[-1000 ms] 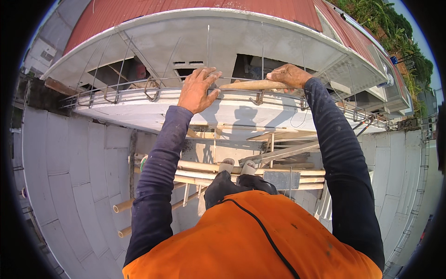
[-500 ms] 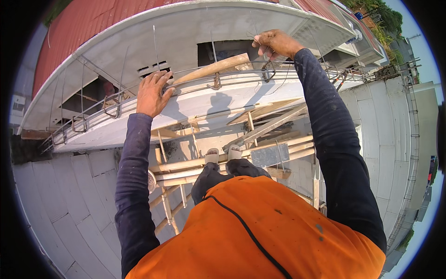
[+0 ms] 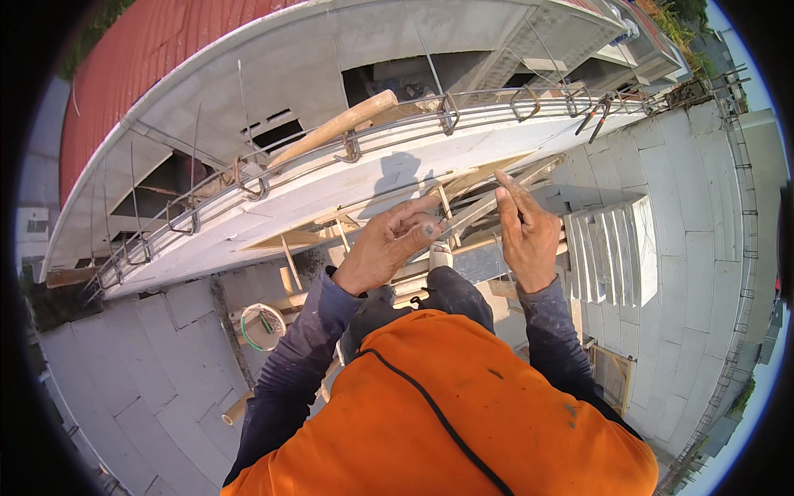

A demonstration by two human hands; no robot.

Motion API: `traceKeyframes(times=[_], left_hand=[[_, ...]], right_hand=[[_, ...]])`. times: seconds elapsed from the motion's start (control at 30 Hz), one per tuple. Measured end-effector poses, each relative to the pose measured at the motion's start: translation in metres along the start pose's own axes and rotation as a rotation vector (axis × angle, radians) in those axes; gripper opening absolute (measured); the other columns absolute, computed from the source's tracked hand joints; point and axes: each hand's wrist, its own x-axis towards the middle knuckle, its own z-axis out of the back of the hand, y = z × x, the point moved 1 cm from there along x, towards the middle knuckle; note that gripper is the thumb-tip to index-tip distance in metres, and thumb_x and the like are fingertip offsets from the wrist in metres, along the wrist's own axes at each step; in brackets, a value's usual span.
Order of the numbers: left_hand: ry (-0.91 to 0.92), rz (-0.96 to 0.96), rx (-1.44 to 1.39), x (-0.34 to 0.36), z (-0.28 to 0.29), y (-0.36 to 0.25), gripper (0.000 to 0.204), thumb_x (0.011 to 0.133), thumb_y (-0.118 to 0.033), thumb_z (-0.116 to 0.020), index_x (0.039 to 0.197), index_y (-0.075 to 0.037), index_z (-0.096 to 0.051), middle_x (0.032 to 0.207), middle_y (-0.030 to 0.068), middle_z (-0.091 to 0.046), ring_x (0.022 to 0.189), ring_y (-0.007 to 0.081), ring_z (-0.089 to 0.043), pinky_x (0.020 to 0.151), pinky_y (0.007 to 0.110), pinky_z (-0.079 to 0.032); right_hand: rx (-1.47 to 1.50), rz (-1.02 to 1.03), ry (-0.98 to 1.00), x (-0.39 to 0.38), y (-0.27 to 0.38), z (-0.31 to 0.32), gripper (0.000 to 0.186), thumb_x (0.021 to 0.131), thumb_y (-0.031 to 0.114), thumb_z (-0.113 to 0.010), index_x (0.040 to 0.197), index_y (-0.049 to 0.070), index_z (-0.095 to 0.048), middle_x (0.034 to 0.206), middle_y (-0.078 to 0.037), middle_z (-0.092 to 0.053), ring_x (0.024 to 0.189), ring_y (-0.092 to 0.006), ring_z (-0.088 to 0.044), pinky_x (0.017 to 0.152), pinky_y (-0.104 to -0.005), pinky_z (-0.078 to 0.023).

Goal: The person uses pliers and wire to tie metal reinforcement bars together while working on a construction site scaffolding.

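My left hand (image 3: 389, 244) is raised in front of my chest, fingers curled toward the thumb; anything between them is too small to make out. My right hand (image 3: 525, 240) is raised beside it, thumb and forefinger pointing forward and held close, with what they hold unclear. Beyond both hands, a rounded length of wood (image 3: 335, 124) lies tilted on long horizontal rebar (image 3: 418, 116) along a white wall top (image 3: 322, 198). A tool with orange-and-black handles (image 3: 597, 116) hangs at the rebar's right. My feet stand on timber and bamboo poles below, partly hidden by my hands.
A white bucket (image 3: 263, 326) sits at the lower left. Stacked pale blocks (image 3: 612, 248) are at the right, beside block walls (image 3: 686, 273). Thin upright rods (image 3: 430, 62) rise from the rebar, in front of a grey building (image 3: 389, 29) with a red roof (image 3: 124, 91).
Both hands have left the rebar and moved down, closer together in front of my body. The piece of wood my right hand held earlier now rests on the rebar. The view has shifted.
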Motion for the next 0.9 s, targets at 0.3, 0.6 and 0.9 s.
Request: traceKeyframes(times=[0.3, 0.6, 0.9], left_hand=[[-0.048, 0.281, 0.087, 0.049, -0.054, 0.011, 0.032, 0.107, -0.028, -0.061, 0.122, -0.004, -0.075, 0.083, 0.0008, -0.067, 0.073, 0.0064, -0.057, 0.071, 0.026, -0.051], [0.023, 0.213, 0.453, 0.108, -0.100, 0.021, 0.031, 0.104, -0.029, -0.067, 0.117, -0.002, -0.076, 0.100, 0.0098, -0.076, 0.093, 0.0201, -0.069, 0.087, 0.038, -0.055], [0.263, 0.595, 0.314, 0.126, -0.089, 0.029, 0.038, 0.100, -0.040, -0.073, 0.120, -0.008, -0.079, 0.102, 0.0069, -0.078, 0.086, 0.0141, -0.068, 0.070, 0.030, -0.060]], right_hand=[[0.199, -0.072, 0.200, 0.005, -0.115, 0.015, 0.033, 0.104, 0.027, -0.063, 0.130, 0.009, -0.073, 0.106, -0.019, -0.077, 0.074, -0.0267, -0.074, 0.067, -0.0373, -0.056], [0.523, 0.017, 0.608, 0.025, -0.165, 0.011, 0.031, 0.105, 0.032, -0.059, 0.119, 0.009, -0.071, 0.079, -0.017, -0.065, 0.072, -0.0322, -0.065, 0.069, -0.0410, -0.050], [0.561, 0.168, 0.858, 0.047, -0.212, -0.005, 0.031, 0.102, 0.037, -0.060, 0.109, 0.010, -0.075, 0.086, -0.017, -0.071, 0.080, -0.0344, -0.069, 0.073, -0.0428, -0.052]])
